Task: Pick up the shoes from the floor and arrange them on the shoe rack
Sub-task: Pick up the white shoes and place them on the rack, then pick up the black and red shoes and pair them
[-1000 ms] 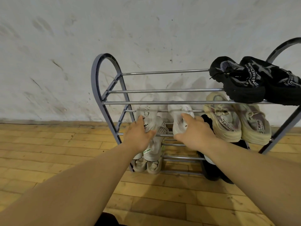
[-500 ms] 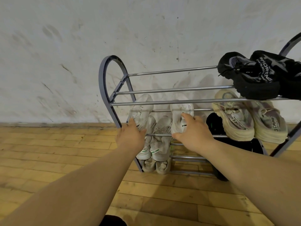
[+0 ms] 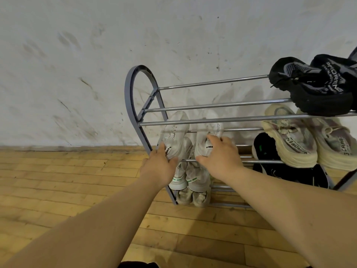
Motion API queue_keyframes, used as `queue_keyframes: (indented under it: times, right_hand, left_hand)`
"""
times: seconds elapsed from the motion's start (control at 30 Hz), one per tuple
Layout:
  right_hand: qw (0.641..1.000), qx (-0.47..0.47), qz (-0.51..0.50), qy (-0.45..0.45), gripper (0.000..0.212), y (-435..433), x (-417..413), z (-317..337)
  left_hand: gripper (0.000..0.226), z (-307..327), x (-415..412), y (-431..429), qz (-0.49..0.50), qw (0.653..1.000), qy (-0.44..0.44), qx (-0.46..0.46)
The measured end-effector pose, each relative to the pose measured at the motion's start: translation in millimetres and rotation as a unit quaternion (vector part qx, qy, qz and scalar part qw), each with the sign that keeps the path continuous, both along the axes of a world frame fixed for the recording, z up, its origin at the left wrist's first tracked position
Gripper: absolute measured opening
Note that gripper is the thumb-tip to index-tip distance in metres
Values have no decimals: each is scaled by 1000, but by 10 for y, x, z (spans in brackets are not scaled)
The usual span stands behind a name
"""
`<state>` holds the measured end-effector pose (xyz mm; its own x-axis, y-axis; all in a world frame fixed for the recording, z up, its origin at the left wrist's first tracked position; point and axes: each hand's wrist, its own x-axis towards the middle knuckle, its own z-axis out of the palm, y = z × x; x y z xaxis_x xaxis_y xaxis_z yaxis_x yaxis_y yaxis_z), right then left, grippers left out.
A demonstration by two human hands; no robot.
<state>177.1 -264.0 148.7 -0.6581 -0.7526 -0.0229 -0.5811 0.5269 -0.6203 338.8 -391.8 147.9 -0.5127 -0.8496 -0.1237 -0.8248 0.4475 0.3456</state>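
The left white shoe [image 3: 174, 136] and the right white shoe [image 3: 207, 135] lie side by side on the second tier of the rack [image 3: 133, 105], at its left end, toes toward the wall [image 3: 96, 64]. The left hand [image 3: 158, 167] grips the heel of the left white shoe, thumb on one side and fingers curled round the other. The right hand [image 3: 220, 157] pinches the heel of the right white shoe, fingers on top and thumb beneath.

A top-tier bar crosses both shoes and hides a strip of each. Their pale toes blend into the wall and are hard to trace. The hands cover the heels, so only part of each heel label shows.

At 6 o'clock from them a second white pair [image 3: 190, 176] sits one tier down, half behind the wrists, and below it a further pale pair [image 3: 193, 197] is too shadowed to make out. At 3 o'clock lie the cream shoes [image 3: 289, 136], over a black shoe [image 3: 266, 149]. At 2 o'clock the black pair [image 3: 316, 88] rests on the top tier, cut off by the frame edge. The floor [image 3: 67, 180] is of wooden boards.
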Motion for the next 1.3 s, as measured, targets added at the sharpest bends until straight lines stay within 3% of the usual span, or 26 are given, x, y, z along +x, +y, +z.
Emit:
queue_keyframes:
  times: [0.43,0.57,0.7,0.87,0.97,1.07,1.17,1.3]
  right_hand:
    - [999,18,22,22,79,-228,224,-37]
    - [998,37,46,20,87,-218,181,-21]
    - [994,37,89,-41,101,-90,80,167]
    - [977,136,162,-9,103,322,-22,490]
    - [952,231,199,-1,96,747,-94,805]
    - [930,310,191,-58,90,1219,-284,1127]
    - [936,303,139,-110,87,1772,-564,1260]
    - [948,300,20,-102,93,2889,-1072,971]
  left_hand:
    - [84,-35,15,-43,5,1000,8,9]
    - [83,3,20,-11,8,1000,21,21]
    - [76,118,28,88,5,1000,21,22]
    - [71,400,78,387,-25,1000,-4,-15]
    - [73,572,29,670,-72,997,-15,-35]
    - [77,754,-122,1055,-134,991,-3,-29]
    - [77,920,-348,1531,-231,973,-3,-16]
    - [77,1085,-810,2232,-350,936,-9,-29]
